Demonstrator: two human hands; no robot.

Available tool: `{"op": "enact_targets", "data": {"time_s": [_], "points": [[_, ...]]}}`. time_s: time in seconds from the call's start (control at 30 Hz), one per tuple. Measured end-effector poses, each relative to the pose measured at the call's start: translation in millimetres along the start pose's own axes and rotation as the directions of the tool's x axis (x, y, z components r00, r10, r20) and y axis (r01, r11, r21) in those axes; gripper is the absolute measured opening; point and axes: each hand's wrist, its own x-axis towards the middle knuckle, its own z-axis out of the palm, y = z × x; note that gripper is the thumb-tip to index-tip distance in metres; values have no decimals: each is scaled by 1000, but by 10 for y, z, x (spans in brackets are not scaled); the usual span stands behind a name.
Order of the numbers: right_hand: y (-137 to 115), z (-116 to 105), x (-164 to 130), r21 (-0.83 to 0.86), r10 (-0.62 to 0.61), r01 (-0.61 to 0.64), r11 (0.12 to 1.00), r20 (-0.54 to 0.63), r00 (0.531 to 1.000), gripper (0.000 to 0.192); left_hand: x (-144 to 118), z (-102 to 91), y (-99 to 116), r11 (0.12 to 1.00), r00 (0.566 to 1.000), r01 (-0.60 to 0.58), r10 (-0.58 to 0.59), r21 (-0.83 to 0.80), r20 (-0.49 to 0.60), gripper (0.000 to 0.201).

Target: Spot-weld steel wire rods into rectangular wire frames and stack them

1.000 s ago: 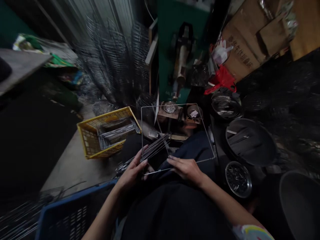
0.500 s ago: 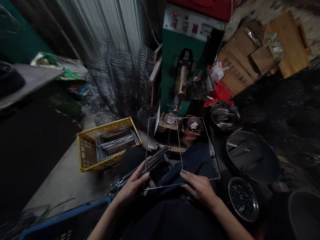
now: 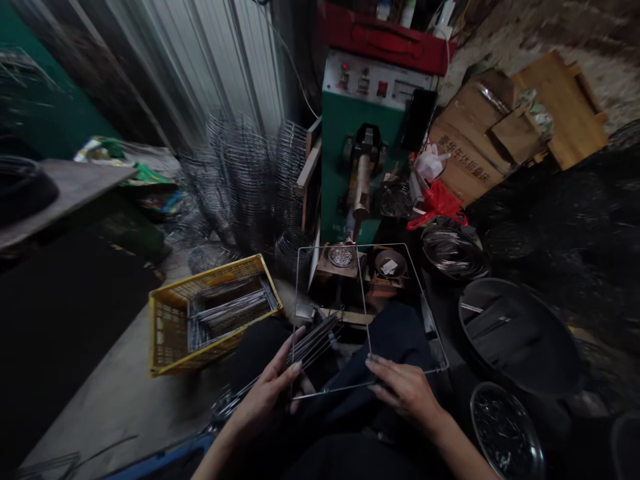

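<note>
A thin rectangular wire frame (image 3: 364, 300) with a wire across its middle is held up over my lap. My left hand (image 3: 277, 377) grips its near left corner, with the thumb and fingers round the side wire. The fingers of my right hand (image 3: 403, 387) pinch the frame where the middle wire meets the near edge. A bundle of loose wire rods (image 3: 315, 343) lies across my left thigh, behind my left hand. Beyond the frame's far edge, a small dish of shiny metal bits (image 3: 341, 256) sits under the head of a green machine (image 3: 335, 160).
A yellow crate (image 3: 165, 333) with wire pieces stands on the left. Stacked wire rings (image 3: 245, 167) rise behind it. On the right are a wide black pan (image 3: 525, 347), a bowl of small dark parts (image 3: 507, 433) and a cardboard box (image 3: 467, 153). A second dish (image 3: 391, 264) sits beside the first.
The view has tilted up slightly, so most things sit lower in the picture. Both hands keep their hold on the wire frame, which has barely shifted relative to them.
</note>
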Motion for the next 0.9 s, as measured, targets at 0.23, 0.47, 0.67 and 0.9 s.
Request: {"op": "enact_targets", "data": {"time_s": [0.23, 0.47, 0.67, 0.9], "points": [[-2, -41, 83, 7, -16, 16, 1000, 0, 1000, 39, -2, -39, 16, 1000, 1000, -4, 4, 1, -8, 81], [-27, -57, 119, 14, -30, 30, 999, 15, 999, 40, -21, -42, 17, 1000, 999, -10, 10, -7, -32, 82], [-2, -38, 93, 13, -2, 1, 1000, 37, 999, 45, -10, -39, 45, 1000, 1000, -18, 18, 0, -22, 81], [38, -45, 101, 27, 23, -25, 999, 65, 998, 46, 15, -38, 70, 1000, 999, -1, 1, -20, -32, 77]]}}
